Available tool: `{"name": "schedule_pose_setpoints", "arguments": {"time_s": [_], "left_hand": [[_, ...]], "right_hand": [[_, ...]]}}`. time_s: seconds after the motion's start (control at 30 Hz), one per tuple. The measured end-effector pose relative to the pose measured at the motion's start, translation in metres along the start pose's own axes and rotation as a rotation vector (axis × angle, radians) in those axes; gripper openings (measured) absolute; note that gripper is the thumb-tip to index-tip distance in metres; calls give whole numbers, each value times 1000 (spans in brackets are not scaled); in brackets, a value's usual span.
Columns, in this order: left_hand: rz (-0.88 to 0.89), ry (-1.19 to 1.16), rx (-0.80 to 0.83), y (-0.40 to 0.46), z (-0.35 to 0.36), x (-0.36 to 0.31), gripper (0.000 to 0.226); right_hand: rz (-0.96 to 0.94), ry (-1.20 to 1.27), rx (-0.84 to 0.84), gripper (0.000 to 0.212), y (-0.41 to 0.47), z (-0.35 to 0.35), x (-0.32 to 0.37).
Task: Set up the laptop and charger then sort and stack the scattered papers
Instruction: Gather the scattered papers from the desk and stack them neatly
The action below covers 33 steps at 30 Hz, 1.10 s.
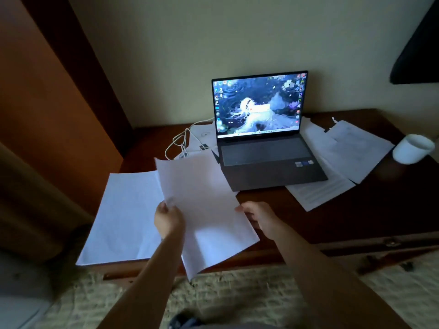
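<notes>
An open grey laptop [266, 129] with a lit screen stands at the back of the dark wooden desk [356, 222]. A white charger cable [183, 138] coils to its left. Both hands hold up one white sheet of paper [204, 210] over the desk's front: my left hand [168, 219] pinches its left edge and my right hand [256, 216] grips its right edge. A flat stack of white papers [123, 217] lies at the front left, partly under the held sheet. More scattered papers [342, 157] lie to the right of the laptop, and some lie under the cable behind it.
A white mug [413, 149] stands at the desk's right edge beside the scattered papers. An orange-brown cabinet side [47, 103] rises on the left. A dark object [418, 43] hangs on the wall at the upper right. A woven surface [237, 293] lies below the desk front.
</notes>
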<state>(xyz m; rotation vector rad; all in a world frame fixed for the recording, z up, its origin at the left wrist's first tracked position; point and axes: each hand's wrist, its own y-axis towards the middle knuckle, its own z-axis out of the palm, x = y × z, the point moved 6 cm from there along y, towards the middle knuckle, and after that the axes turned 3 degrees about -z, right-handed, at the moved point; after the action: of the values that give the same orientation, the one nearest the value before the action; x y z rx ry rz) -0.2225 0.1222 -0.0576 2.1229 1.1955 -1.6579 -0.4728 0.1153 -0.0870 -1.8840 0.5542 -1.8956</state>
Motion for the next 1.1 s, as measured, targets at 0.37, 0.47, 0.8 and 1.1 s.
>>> {"name": "schedule_pose_setpoints", "arguments": {"time_s": [0.37, 0.47, 0.8, 1.1], "left_hand": [[-65, 12, 369, -116, 124, -7, 28], [-53, 34, 393, -125, 162, -11, 29], [-34, 85, 497, -115, 275, -28, 30], [-77, 124, 471, -134, 326, -36, 29]], "right_hand": [[-124, 4, -321, 18, 6, -156, -4], [-105, -17, -506, 21, 19, -202, -13], [39, -751, -651, 62, 89, -319, 20], [83, -637, -439, 24, 118, -341, 38]]}}
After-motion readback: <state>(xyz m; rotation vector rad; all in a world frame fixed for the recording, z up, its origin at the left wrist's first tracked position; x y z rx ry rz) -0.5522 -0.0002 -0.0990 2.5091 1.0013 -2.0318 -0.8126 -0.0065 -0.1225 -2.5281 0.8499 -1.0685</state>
